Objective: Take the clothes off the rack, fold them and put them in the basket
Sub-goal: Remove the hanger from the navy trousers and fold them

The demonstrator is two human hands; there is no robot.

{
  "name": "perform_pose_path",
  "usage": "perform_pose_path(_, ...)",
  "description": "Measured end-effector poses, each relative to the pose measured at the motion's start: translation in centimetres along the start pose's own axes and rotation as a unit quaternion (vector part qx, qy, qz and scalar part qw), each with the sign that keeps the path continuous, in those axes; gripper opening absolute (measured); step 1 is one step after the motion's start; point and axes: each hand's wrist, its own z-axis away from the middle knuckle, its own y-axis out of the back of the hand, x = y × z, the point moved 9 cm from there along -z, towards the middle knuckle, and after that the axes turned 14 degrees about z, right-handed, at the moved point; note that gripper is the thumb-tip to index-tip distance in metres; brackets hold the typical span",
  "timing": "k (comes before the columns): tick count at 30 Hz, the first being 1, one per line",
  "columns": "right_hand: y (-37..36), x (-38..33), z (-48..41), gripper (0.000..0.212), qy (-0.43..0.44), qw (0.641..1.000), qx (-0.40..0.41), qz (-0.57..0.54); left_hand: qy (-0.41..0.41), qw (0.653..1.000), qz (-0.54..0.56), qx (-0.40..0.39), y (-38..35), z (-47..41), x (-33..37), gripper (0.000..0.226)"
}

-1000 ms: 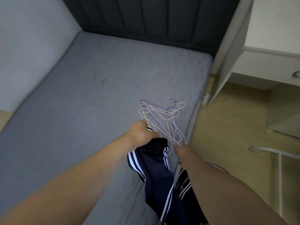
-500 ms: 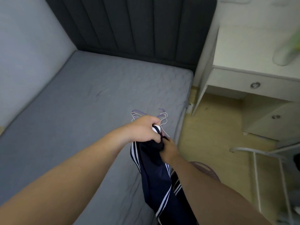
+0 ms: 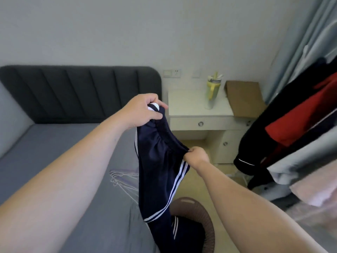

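I hold navy track pants [image 3: 156, 172] with white side stripes up by the waistband. My left hand [image 3: 141, 111] grips one end of the waistband, higher up; my right hand [image 3: 197, 157] pinches the other end, lower and to the right. The legs hang down over the edge of the grey bed [image 3: 60, 161] and reach into the brown woven basket [image 3: 204, 220] on the floor. A bundle of wire hangers [image 3: 122, 179] lies on the mattress behind the pants. More clothes [image 3: 295, 128], black, red, grey and pink, hang on the rack at the right.
A white nightstand [image 3: 198, 114] stands past the bed with a yellow-green bottle [image 3: 212, 92] and a brown paper bag [image 3: 244, 97] on it. A dark padded headboard [image 3: 73, 92] backs the bed. A curtain [image 3: 306, 42] hangs at the far right.
Both hands have risen and spread apart, stretching the waistband out. The hangers now lie loose on the mattress. The view has tilted up toward the wall and rack.
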Motion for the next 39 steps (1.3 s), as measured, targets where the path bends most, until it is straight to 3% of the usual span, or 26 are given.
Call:
perform_pose_path(4, 8.4, 0.6, 4.3, 0.005, 0.004, 0.989, 0.102, -0.107, -0.064, 0.995, -0.015, 0.073, 1.9, 0.4, 5.1, 0.028)
perform_pose_path(7, 13.6, 0.1, 6.9, 0.014, 0.028, 0.968, 0.164, -0.186, -0.086, 0.986, -0.002, 0.145, 3.7, 1.0, 7.3, 0.025)
perform_pose_path(11, 19.8, -1.7, 9.9, 0.026, 0.083, 0.93, 0.232, -0.271, -0.082, 0.963, -0.001, 0.258, 5.6, 2.2, 9.0, 0.039)
perform_pose_path(13, 23.1, -2.4, 11.2, 0.014, 0.116, 0.917, 0.265, -0.274, -0.094, 0.951, 0.014, 0.294, 5.8, 2.6, 10.2, 0.045)
perform_pose_path(17, 28.5, -3.4, 13.3, 0.013, 0.159, 0.906, 0.32, -0.229, -0.096, 0.938, 0.058, 0.329, 5.2, 2.7, 12.1, 0.043)
perform_pose_path(20, 32.0, -3.6, 14.9, 0.015, 0.187, 0.901, 0.35, -0.174, -0.107, 0.943, 0.104, 0.297, 3.3, 2.7, 14.4, 0.04)
perform_pose_path(24, 34.6, -2.9, 15.9, 0.018, 0.2, 0.902, 0.361, -0.126, -0.091, 0.973, 0.025, 0.212, 0.2, 2.3, 16.5, 0.04)
perform_pose_path(28, 36.0, -2.2, 16.0, 0.026, 0.218, 0.907, 0.329, -0.144, -0.045, 0.992, 0.016, 0.118, -2.9, 1.9, 16.5, 0.052)
perform_pose_path(33, 37.4, -0.9, 16.5, 0.019, 0.233, 0.909, 0.289, -0.192, 0.001, 0.997, 0.076, 0.035, -5.8, 1.8, 15.9, 0.043)
perform_pose_path(39, 38.3, 1.0, 16.8, 0.012, 0.274, 0.895, 0.281, -0.209, -0.072, 0.997, -0.009, -0.02, -8.3, 3.2, 18.7, 0.058)
